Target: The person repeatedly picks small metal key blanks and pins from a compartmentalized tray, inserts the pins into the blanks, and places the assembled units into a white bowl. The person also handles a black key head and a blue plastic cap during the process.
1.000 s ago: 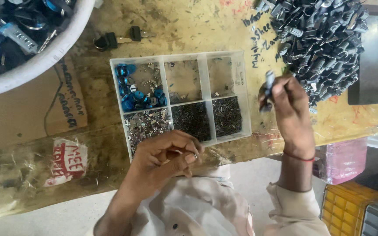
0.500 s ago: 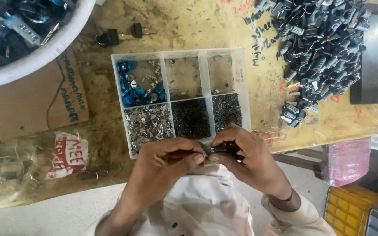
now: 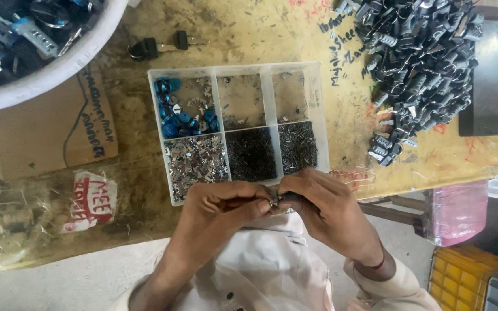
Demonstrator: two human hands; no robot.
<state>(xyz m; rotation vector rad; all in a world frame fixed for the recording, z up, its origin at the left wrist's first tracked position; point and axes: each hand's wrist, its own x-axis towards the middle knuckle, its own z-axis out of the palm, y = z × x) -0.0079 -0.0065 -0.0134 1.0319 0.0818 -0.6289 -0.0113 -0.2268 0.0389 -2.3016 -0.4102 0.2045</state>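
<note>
My left hand (image 3: 220,210) and my right hand (image 3: 324,207) meet just below the front edge of a clear plastic compartment tray (image 3: 267,98). Between their fingertips they pinch a small metal lock part (image 3: 274,198); most of it is hidden by my fingers. The tray holds blue pieces (image 3: 174,115) at the back left, silver bits (image 3: 196,160) at the front left, and dark tiny pins (image 3: 251,154) in the front middle and right cells. A heap of dark metal lock cylinders (image 3: 422,63) lies at the back right of the bench.
A white tub (image 3: 59,69) of padlocks and keys stands at the back left. Two black-headed keys (image 3: 157,46) lie behind the tray. Cardboard (image 3: 41,132) and plastic wrap (image 3: 7,219) cover the left bench. A pink bag (image 3: 456,210) and yellow crate (image 3: 468,282) sit at lower right.
My right hand came down from beside the cylinder heap, carrying a metal part, and joined my left hand in front of the tray. Both hands now pinch the part together.
</note>
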